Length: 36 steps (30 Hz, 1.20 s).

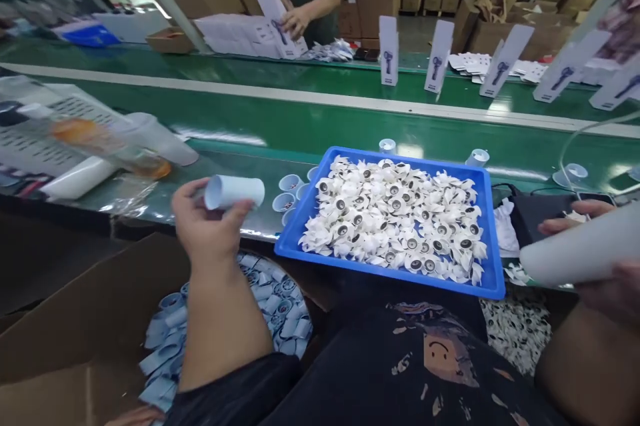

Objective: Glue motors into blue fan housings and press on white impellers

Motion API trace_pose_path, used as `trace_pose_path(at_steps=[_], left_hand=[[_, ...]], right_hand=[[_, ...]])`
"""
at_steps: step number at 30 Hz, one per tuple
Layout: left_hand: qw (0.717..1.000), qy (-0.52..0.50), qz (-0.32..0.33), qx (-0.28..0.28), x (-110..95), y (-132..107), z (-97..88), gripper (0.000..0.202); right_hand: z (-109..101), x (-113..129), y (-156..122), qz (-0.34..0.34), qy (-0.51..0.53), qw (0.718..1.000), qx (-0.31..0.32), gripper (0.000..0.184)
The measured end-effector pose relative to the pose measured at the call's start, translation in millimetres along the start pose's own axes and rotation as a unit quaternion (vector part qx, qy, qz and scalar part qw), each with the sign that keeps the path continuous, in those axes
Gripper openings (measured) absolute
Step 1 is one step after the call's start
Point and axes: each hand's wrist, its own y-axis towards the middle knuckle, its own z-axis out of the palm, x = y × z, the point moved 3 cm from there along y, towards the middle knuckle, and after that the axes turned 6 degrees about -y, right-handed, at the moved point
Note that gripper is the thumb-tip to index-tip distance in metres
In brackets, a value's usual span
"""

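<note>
My left hand (213,223) is closed around a light blue plastic tube (240,191), held sideways above the bench edge with its open end facing left. At the far right, my right hand (607,289) is partly hidden behind a large white cylinder (575,249). Its fingertips show above the cylinder, pinching what looks like a small white fan impeller. Between my hands lies a blue tray (390,273) heaped with white fan impellers (395,213), many showing dark round hubs. Several light blue tubes (284,202) stand upright by the tray's left side.
A carton (75,306) and a pile of light blue tubes (287,306) lie below on the left. More impellers (520,333) are below right. Across the green conveyor (280,113), a person (305,6) handles a white box. Several white boxes (389,53) stand there.
</note>
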Motion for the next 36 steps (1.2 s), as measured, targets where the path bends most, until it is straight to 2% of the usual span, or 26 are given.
trace_pose_path(at_steps=[2, 3, 5, 7, 9, 11, 13, 16, 22, 24, 27, 31, 36], left_hand=[[0.986, -0.142, 0.08, 0.026, -40, -19, 15.5, 0.049], [0.967, -0.222, 0.104, 0.068, -60, -32, 27.1, 0.048], [0.928, -0.303, 0.121, 0.177, -98, -60, 54.5, 0.05], [0.891, -0.301, 0.135, 0.312, -129, -89, 83.3, 0.053], [0.852, -0.256, 0.154, 0.43, -152, -114, 107.4, 0.055], [0.826, -0.215, 0.176, 0.49, -167, -132, 123.0, 0.054], [0.821, -0.202, 0.195, 0.497, -179, -141, 130.2, 0.05], [0.829, -0.201, 0.2, 0.482, -191, -144, 131.7, 0.036], [0.833, -0.204, 0.214, 0.468, -198, -148, 128.6, 0.029], [0.834, -0.208, 0.216, 0.464, -198, -148, 128.3, 0.028], [0.835, -0.211, 0.226, 0.455, -199, -148, 127.4, 0.026], [0.839, -0.207, 0.236, 0.445, -199, -147, 126.3, 0.026], [0.836, -0.192, 0.224, 0.463, -202, -150, 127.3, 0.031]], right_hand=[[15, 14, -2, 0.024, 0.07, 0.996, 0.05, 0.053], [21, 19, -2, 0.024, 0.105, 0.991, 0.075, 0.051], [35, 27, -4, 0.014, 0.159, 0.98, 0.12, 0.052], [49, 36, -8, 0.003, 0.206, 0.966, 0.154, 0.053], [64, 46, -15, -0.013, 0.226, 0.959, 0.17, 0.045], [78, 54, -23, -0.025, 0.222, 0.96, 0.17, 0.041], [89, 58, -30, -0.022, 0.183, 0.967, 0.175, 0.053], [95, 60, -37, -0.006, 0.098, 0.977, 0.189, 0.072], [90, 66, -42, -0.075, 0.156, 0.966, 0.19, 0.046], [91, 62, -44, -0.088, 0.118, 0.963, 0.225, 0.051], [92, 52, -45, -0.075, 0.044, 0.963, 0.253, 0.068], [89, 46, -46, -0.037, 0.062, 0.974, 0.215, 0.076], [86, 55, -43, -0.019, 0.133, 0.979, 0.155, 0.064]])
